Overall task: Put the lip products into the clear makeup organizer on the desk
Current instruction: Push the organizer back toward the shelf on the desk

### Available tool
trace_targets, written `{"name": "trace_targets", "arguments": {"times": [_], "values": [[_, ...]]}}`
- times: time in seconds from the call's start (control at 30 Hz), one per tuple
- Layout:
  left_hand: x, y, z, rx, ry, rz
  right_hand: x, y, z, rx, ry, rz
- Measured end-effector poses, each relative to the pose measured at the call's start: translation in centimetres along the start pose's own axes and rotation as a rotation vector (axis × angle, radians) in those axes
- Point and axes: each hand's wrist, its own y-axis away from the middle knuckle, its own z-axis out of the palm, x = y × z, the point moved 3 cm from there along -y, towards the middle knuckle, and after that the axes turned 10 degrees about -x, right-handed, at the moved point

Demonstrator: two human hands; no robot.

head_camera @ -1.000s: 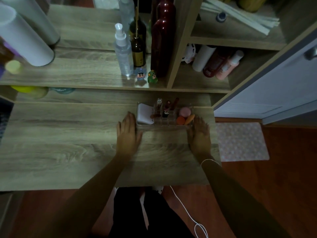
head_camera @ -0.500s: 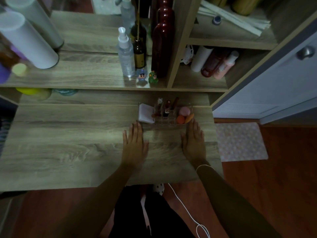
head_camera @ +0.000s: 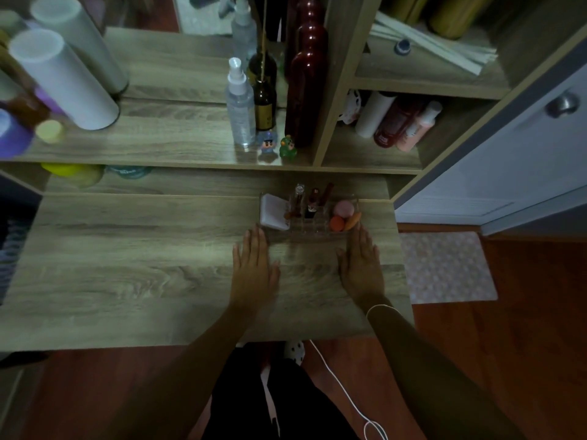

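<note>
The clear makeup organizer (head_camera: 309, 234) stands on the wooden desk (head_camera: 127, 274) toward its back right. Three lip products (head_camera: 313, 201) stand upright in its middle slots. A white compact (head_camera: 273, 211) lies in its left section; pink and orange sponges (head_camera: 343, 214) fill the right one. My left hand (head_camera: 254, 271) lies flat on the desk, fingertips just short of the organizer's front left corner. My right hand (head_camera: 362, 268) lies flat by the front right corner. Both hands hold nothing.
A shelf (head_camera: 178, 147) behind the desk carries a spray bottle (head_camera: 240, 103), dark bottles, two small figurines (head_camera: 278, 146) and white cylinders (head_camera: 63, 77). A cabinet door (head_camera: 508, 160) and a pink floor mat (head_camera: 444, 268) are to the right. A white cable (head_camera: 343, 389) hangs below.
Both hands have slid back from the organizer's sides toward me and now rest flat on the desk in front of it. The organizer stays put.
</note>
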Motion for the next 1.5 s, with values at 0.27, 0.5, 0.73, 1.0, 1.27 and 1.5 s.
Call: {"name": "trace_targets", "arguments": {"times": [0.27,0.5,0.73,1.0,1.27,1.5], "values": [[1.5,-0.2,-1.3,0.081,0.02,0.12,0.0,0.0,-0.2,-0.022,0.002,-0.003],[2.5,-1.6,-1.7,0.101,-0.037,0.201,0.3,-0.3,0.2,-0.026,-0.005,0.016],[3.8,-2.8,-3.2,0.134,-0.029,0.244,0.4,-0.2,0.2,-0.014,-0.003,0.016],[5.2,-5.1,-5.5,0.391,0.12,0.139,0.4,-0.2,0.1,-0.021,0.001,0.009],[5.7,-6.4,-6.3,0.431,0.158,0.118,0.7,-0.4,0.4,-0.014,-0.078,0.003],[5.7,-6.8,-6.2,0.437,0.176,0.148,1.4,-0.1,1.2,-0.021,-0.163,0.049]]}}
